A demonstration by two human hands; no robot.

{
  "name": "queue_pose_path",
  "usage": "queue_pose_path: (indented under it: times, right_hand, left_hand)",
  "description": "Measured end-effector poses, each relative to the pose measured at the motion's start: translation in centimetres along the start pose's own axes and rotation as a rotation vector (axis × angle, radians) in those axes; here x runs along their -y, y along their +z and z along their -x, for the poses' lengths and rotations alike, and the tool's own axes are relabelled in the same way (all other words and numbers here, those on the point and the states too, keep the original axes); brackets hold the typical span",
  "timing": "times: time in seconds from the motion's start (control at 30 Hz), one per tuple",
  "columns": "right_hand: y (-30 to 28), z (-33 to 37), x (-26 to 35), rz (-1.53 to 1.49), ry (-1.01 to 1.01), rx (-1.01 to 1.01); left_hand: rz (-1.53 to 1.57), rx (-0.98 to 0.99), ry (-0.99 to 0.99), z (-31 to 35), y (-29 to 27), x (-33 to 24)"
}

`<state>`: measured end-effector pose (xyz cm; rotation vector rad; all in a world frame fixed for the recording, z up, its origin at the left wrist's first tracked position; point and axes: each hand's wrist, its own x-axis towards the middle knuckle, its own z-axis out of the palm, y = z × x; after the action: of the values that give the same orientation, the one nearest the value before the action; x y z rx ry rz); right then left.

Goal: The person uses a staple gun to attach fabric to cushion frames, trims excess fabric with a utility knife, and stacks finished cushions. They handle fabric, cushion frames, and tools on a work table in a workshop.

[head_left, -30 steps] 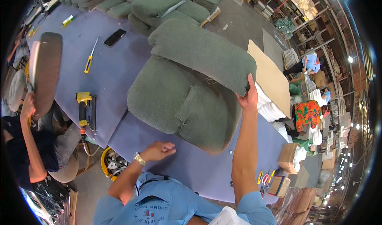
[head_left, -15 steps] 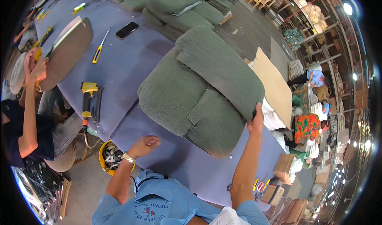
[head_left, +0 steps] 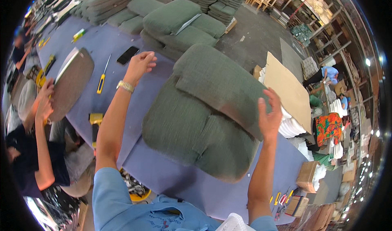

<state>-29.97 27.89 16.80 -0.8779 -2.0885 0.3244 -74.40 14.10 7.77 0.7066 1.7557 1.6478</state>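
On the table in front of me lies a dark green fabric cushion [head_left: 175,124], with a longer green cushion piece [head_left: 220,88] across its far right side. A short seam or slit runs across the lower cushion's near half. My right hand [head_left: 270,114] is raised at the right end of the longer piece, fingers spread and holding nothing. Over the table beyond the cushion's far left corner, my left hand [head_left: 141,65] has its fingers curled in, and nothing shows in them. A black phone [head_left: 127,55] lies just beside it.
A yellow-handled screwdriver [head_left: 101,84] and a yellow nail gun [head_left: 96,120] lie to the left. Stacked green cushions [head_left: 171,18] stand at the back. A co-worker's hands [head_left: 44,104] are at a brown cushion [head_left: 73,84]. Hand tools [head_left: 281,198] and a cardboard box [head_left: 307,176] sit at right.
My right hand has let go of the cushion's right edge and opened. My left hand has swung from the near edge out to the far left. The loose thread no longer shows on the cushion.
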Motion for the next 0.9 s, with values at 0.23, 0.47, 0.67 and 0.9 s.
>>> queue_pose_path:
  times: [0.23, 0.47, 0.67, 0.9]
  right_hand:
    - [7.4, 3.6, 1.5, 0.287, -0.097, 0.262]
    - [6.9, 4.2, -0.2, 0.126, -0.002, 0.332]
    - [8.4, 4.4, -0.6, 0.117, -0.025, 0.216]
    - [10.2, 4.9, -1.9, 0.067, -0.141, 0.105]
  left_hand:
    - [0.344, -0.113, -0.103, -20.8, 3.1, 3.9]
    - [-0.340, -0.227, 0.388, -32.6, 1.6, 9.2]
    - [-0.994, -0.131, 0.691, -36.6, -1.8, 10.9]
    - [0.461, 0.044, 0.010, -35.5, 1.5, -4.4]
